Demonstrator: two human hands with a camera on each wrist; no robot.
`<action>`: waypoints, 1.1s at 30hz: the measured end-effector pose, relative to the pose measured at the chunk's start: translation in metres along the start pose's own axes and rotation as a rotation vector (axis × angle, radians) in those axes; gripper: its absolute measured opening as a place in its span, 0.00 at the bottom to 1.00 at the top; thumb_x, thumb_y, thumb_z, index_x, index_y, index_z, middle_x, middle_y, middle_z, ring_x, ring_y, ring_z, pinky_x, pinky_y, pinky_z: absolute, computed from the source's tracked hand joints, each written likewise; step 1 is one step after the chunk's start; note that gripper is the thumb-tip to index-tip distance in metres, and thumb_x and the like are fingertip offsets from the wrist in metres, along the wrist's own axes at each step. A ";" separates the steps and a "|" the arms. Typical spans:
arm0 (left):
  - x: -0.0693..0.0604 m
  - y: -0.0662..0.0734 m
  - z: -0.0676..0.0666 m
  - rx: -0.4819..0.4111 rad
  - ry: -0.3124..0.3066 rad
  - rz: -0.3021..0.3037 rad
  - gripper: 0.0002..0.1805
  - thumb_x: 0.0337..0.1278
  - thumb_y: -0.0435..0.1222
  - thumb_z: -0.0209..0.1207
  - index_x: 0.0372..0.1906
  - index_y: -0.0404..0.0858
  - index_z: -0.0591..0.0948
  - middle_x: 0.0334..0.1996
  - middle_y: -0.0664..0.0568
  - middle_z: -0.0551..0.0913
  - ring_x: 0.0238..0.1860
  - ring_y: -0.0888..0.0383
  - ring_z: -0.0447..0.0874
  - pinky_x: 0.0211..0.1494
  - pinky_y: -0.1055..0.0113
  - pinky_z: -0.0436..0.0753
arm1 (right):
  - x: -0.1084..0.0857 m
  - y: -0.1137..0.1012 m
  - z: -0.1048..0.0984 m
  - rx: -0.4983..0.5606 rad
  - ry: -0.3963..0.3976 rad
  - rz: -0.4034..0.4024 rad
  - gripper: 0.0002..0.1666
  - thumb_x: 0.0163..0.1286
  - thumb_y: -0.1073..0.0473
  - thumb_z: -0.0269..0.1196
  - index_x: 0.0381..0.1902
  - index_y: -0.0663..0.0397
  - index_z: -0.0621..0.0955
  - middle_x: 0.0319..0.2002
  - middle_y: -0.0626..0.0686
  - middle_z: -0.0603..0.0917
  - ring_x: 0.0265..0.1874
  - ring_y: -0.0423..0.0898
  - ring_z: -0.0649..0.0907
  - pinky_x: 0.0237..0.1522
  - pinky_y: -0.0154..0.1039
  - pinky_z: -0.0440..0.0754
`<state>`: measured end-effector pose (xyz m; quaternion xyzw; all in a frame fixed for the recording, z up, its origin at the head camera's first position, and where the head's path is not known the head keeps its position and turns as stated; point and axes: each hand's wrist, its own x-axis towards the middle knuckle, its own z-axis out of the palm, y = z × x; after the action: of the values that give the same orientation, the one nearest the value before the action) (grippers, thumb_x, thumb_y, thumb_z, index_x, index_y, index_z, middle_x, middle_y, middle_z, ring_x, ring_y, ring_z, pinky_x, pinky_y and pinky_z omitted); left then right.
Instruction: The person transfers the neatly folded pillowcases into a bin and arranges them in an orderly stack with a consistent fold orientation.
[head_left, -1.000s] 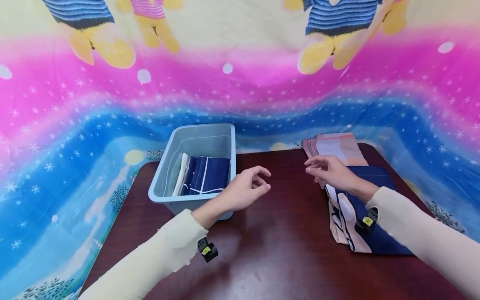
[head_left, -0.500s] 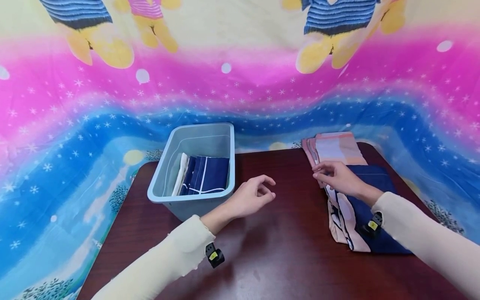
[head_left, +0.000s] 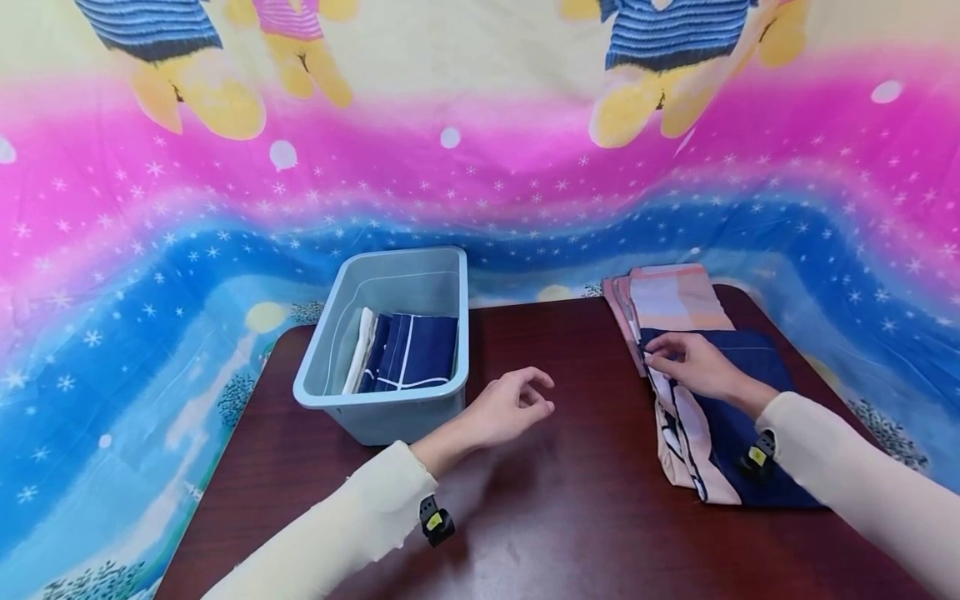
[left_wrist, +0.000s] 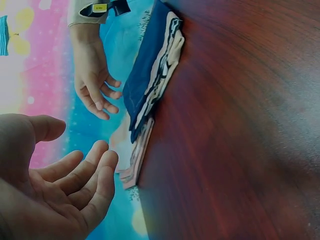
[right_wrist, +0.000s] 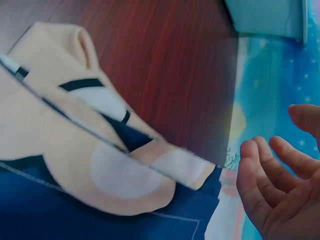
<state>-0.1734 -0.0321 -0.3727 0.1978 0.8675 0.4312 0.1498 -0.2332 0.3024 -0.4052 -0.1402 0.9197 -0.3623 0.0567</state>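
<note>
My left hand (head_left: 512,410) hovers over the table to the right of the bin, fingers loosely bent and holding nothing. Its palm (left_wrist: 55,200) faces up in the left wrist view. Over the far left corner of a folded navy cloth (head_left: 757,367) is my right hand (head_left: 697,365), fingers relaxed and apart from the fabric. The cloth's left side shows stacked layers with a peach, white and black print (right_wrist: 125,170). Behind it lies a folded pink checked cloth (head_left: 675,293), partly covered by the navy one.
A grey-blue plastic bin (head_left: 405,421) stands at the table's back left. Inside it, a white folded cloth (head_left: 360,350) and navy folded cloth with white lines (head_left: 423,346) stand on edge. A printed curtain (head_left: 450,192) hangs around the dark red wooden table (head_left: 570,517).
My left hand has drifted right and nearer to me, away from the bin. My right hand has moved slightly right and toward me, over the navy cloth. The cloths look unmoved.
</note>
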 end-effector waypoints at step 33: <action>0.006 -0.030 0.022 0.077 -0.016 -0.024 0.15 0.67 0.41 0.61 0.55 0.44 0.80 0.39 0.54 0.87 0.35 0.64 0.82 0.42 0.67 0.81 | -0.017 0.043 0.003 -0.217 -0.222 0.079 0.35 0.74 0.50 0.61 0.63 0.78 0.73 0.57 0.76 0.79 0.48 0.65 0.83 0.45 0.53 0.82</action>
<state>-0.1762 -0.0307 -0.4101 0.1963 0.8845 0.3941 0.1542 -0.2257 0.3354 -0.4363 -0.1486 0.9464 -0.2404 0.1566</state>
